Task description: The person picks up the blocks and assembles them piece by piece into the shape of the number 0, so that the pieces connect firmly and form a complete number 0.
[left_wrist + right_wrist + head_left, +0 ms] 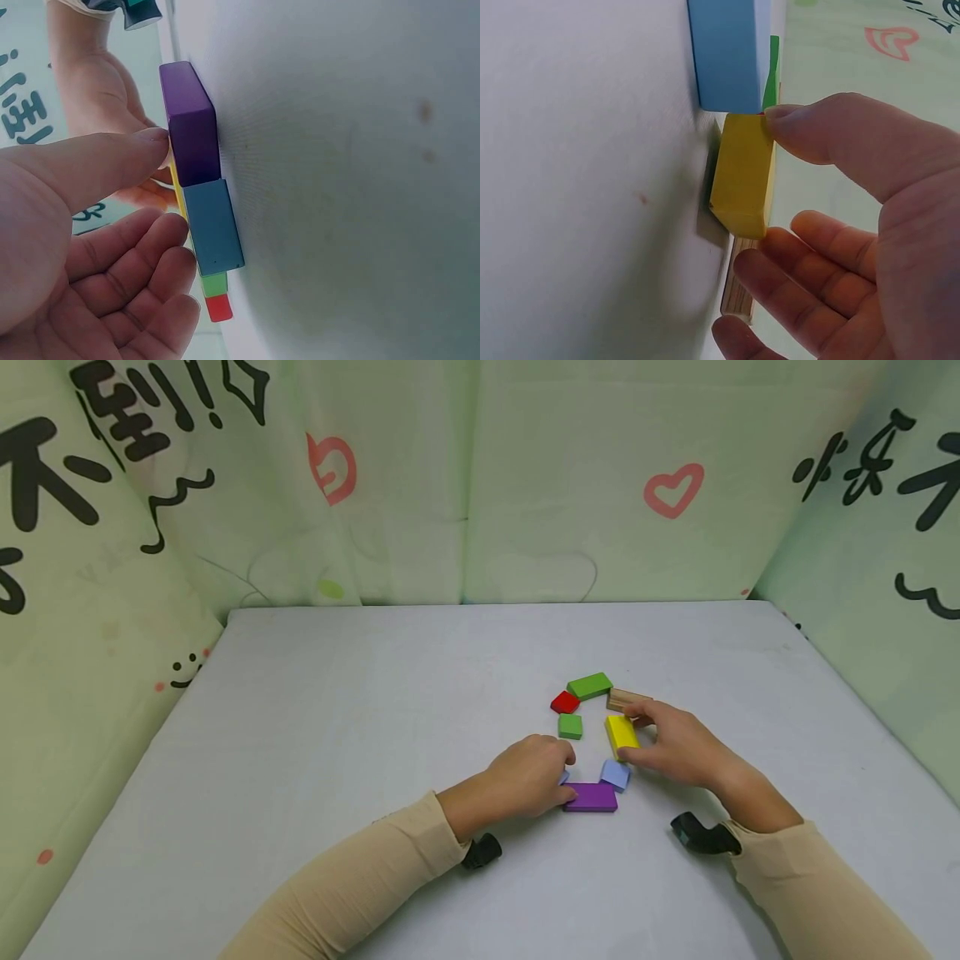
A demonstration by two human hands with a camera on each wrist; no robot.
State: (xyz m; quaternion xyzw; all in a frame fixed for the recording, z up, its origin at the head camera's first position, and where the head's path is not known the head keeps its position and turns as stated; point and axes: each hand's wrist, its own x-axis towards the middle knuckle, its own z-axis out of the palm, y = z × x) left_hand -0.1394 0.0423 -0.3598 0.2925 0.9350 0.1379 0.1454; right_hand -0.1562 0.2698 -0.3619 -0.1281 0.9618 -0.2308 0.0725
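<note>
Wooden blocks form a ring at the table's right middle. My left hand (531, 772) bends over a light blue block (214, 225) at the ring's near left. Its thumb touches the end of a purple block (591, 798), with its other fingers curled beside the blue one. My right hand (686, 746) holds a yellow block (622, 734) at its two ends, thumb at the near end and fingers at the far end. A second light blue block (615, 774) stands between yellow and purple. From the head, the left hand hides most of the first blue block.
A wood-coloured block (627, 698), a long green block (590, 686), a red block (565, 702) and a smaller green block (570, 727) make up the far side of the ring. Printed curtains (525, 485) hang behind and beside the white table (337, 718).
</note>
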